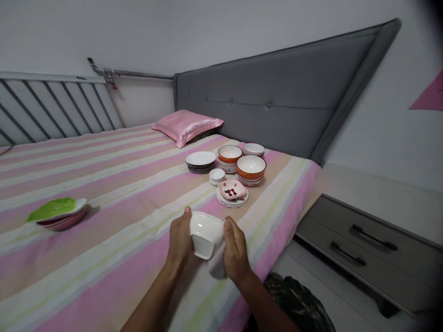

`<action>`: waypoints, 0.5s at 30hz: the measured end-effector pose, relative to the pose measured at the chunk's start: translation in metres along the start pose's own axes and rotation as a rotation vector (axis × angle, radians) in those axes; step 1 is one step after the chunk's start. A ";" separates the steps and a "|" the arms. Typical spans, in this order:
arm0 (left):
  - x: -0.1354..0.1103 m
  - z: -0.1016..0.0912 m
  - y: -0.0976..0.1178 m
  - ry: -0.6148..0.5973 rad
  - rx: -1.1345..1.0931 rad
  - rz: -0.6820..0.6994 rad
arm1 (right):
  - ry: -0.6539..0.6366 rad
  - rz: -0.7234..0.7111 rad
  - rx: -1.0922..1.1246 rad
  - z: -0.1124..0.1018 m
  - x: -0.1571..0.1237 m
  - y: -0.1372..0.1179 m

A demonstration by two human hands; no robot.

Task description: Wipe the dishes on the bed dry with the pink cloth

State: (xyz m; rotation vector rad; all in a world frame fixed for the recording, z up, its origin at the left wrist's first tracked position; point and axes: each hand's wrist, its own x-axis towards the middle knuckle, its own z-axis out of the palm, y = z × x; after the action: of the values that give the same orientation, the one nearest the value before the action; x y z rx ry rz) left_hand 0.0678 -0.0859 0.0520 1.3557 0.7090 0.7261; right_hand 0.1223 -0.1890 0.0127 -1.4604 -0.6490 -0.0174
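Over the bed's near edge, a small white square bowl [206, 228] is held tilted between both hands. My left hand [179, 240] is closed on its left side, thumb up along the edge. My right hand [236, 249] grips the right side, and a pale cloth [218, 265] hangs below the bowl from that hand. The fingers behind and under the bowl are hidden. Just beyond, a pink square dish with a cartoon figure [232, 189] rests on stacked white plates [231, 203].
Farther back stand small white dishes [217, 175], dark-sided plates with a white top [200, 159], and orange-rimmed bowl stacks [251, 168]. Leaf-shaped green dish [57, 209] lies on pink ones at left. A pink pillow [188, 124] sits by the grey headboard [263, 92]; a drawer cabinet [363, 240] stands right.
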 end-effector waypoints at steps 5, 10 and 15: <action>-0.002 -0.008 0.010 -0.123 0.218 0.147 | -0.189 -0.051 -0.071 -0.004 0.005 -0.011; -0.005 -0.012 0.013 -0.200 0.540 0.308 | -0.261 -0.078 -0.159 -0.005 0.002 -0.010; -0.012 -0.007 0.015 -0.271 0.772 0.468 | -0.271 -0.093 -0.137 -0.004 -0.001 -0.011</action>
State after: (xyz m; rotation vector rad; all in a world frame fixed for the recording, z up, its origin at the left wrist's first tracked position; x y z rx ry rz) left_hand 0.0542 -0.0895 0.0666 2.3296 0.4623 0.6276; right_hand 0.1183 -0.1946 0.0223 -1.5779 -0.9516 0.0661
